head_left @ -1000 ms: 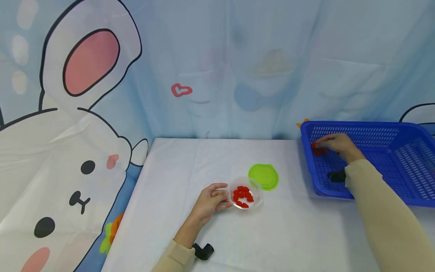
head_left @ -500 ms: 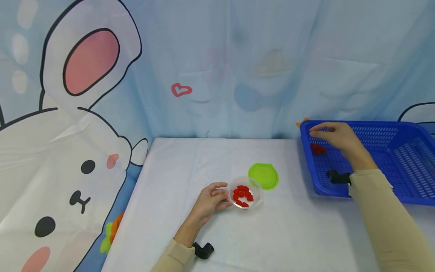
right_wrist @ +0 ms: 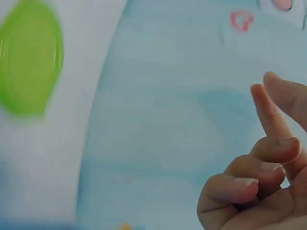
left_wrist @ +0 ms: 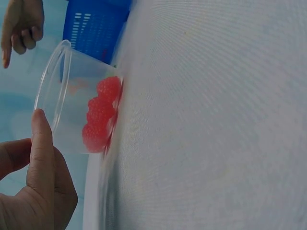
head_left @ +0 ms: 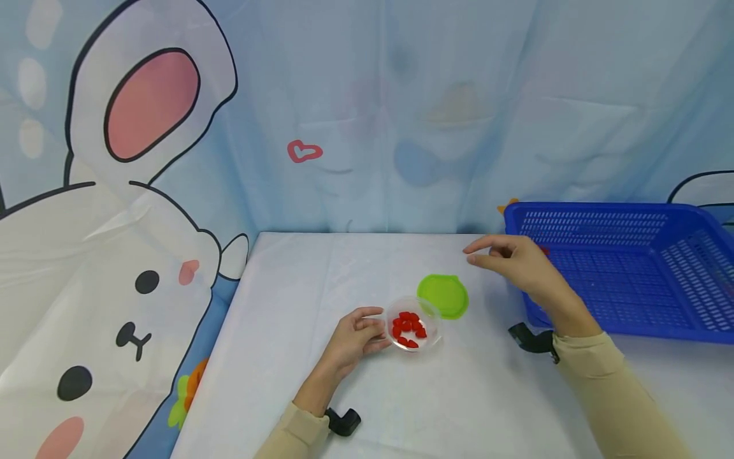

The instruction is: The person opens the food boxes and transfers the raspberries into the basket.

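A clear plastic cup with several red raspberries on its bottom stands on the white table. Bumpy berry surfaces show through the wall in the left wrist view. My left hand is at the cup's left side, fingers spread, with fingertips touching near the rim. A flat green lid lies just behind the cup. To the right of the lid, my right hand hovers above the table, thumb and index finger extended with a small gap. No object shows between them; the right wrist view shows the other fingers loosely curled.
A blue plastic basket stands at the right side of the table. A small red bit shows in it beside my right hand. Behind the table hangs a light blue curtain with a rabbit print.
My right hand has lifted from the red things in the basket and moved left, out over the table. The left hand, cup and lid have stayed in place.
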Motion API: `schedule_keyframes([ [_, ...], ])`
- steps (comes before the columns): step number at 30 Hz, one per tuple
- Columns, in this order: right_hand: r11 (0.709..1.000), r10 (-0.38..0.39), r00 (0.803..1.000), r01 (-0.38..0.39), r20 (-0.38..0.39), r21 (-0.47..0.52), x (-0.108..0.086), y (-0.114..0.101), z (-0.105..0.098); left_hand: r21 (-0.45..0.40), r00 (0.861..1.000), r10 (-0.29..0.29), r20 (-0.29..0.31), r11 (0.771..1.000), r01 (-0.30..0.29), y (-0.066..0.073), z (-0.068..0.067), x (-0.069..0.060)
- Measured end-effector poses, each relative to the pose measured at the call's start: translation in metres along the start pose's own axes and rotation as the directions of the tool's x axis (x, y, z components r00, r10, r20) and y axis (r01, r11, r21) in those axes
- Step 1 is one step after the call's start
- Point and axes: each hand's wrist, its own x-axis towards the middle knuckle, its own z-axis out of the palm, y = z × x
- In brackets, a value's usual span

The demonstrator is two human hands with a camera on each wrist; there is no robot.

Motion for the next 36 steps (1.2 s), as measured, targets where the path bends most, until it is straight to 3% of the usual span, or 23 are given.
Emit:
schedule_keyframes([
  [5, 0.990, -0.075, 0.995, 0.066, 0.072, 0.123, -0.003, 0.005, 0.034, -0.001, 1.000, -0.005, -0.002, 1.000, 0.005, 0.000, 0.000, 0.000],
  [8, 0.986, -0.074, 0.990, 0.054, 0.121, 0.156, -0.003, 0.011, 0.052, -0.001, 1.000, -0.001, 0.002, 1.000, 0.001, 0.000, 0.000, 0.000],
  [16, 0.995, -0.042, 0.980, 0.024, 0.194, 0.093, -0.006, 0.029, 0.088, -0.011, 1.000, 0.001, 0.014, 1.000, -0.001, -0.001, 0.001, 0.000],
  [25, 0.995, -0.090, 0.968, 0.080, 0.232, 0.052, -0.004, 0.054, 0.115, 0.004, 1.000, 0.003, 0.012, 1.000, -0.003, 0.000, 0.002, -0.002],
  [32, 0.969, -0.175, 0.978, 0.192, 0.117, -0.154, -0.003, 0.059, 0.132, -0.002, 1.000, 0.009, 0.017, 1.000, -0.009, 0.000, 0.002, -0.002],
  [36, 0.951, -0.149, 0.983, 0.173, 0.110, -0.258, -0.002, 0.055, 0.139, 0.002, 1.000, 0.008, 0.017, 1.000, -0.008, -0.001, 0.002, -0.002],
])
